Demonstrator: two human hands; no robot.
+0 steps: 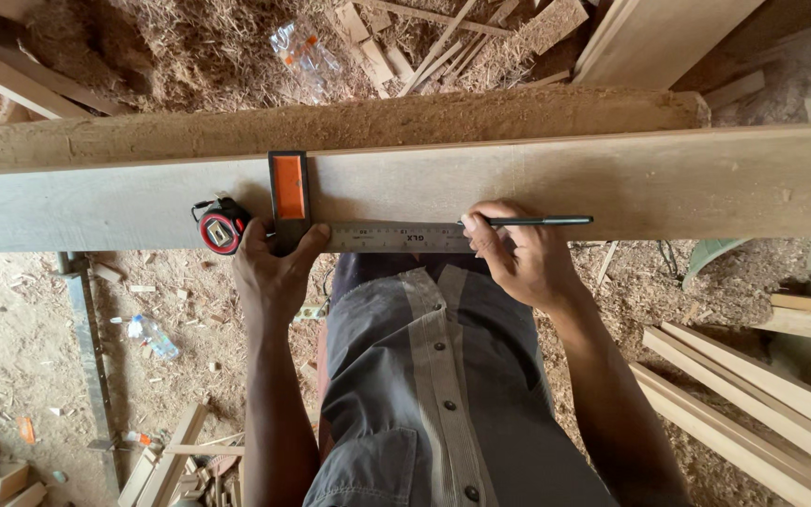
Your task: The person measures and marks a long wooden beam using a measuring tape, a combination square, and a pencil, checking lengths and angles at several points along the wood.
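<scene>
Pinching a dark pencil [537, 222] between thumb and fingertips: right hand [518, 258], curled closed around the shaft, tip end down at the steel blade of the square, shaft pointing off to the right and lying level over the plank's near edge. Pressing down on a try square [330, 221] at its corner: left hand [274, 272], thumb and fingers spread either side of the black stock, palm below the plank's edge. Square set with its orange-faced stock [290, 186] standing across the plank and its ruler blade [396, 237] running right along the near edge, reaching to the right hand. Just left of the left hand, touching or nearly touching the fingers, a red and black tape measure [221, 227] on the plank. Beneath all of it, a long pale plank [668, 183] spanning the view from side to side, with a second board [377, 122] heaped with sawdust lying along its far edge. Lower down, a grey buttoned shirt [434, 376] between the forearms. Farther off, sawdust-covered floor [21, 329] with a plastic bottle [154, 336] at left, stacked timber strips [753, 394] at right, offcuts [443, 38] and shavings beyond the boards.
</scene>
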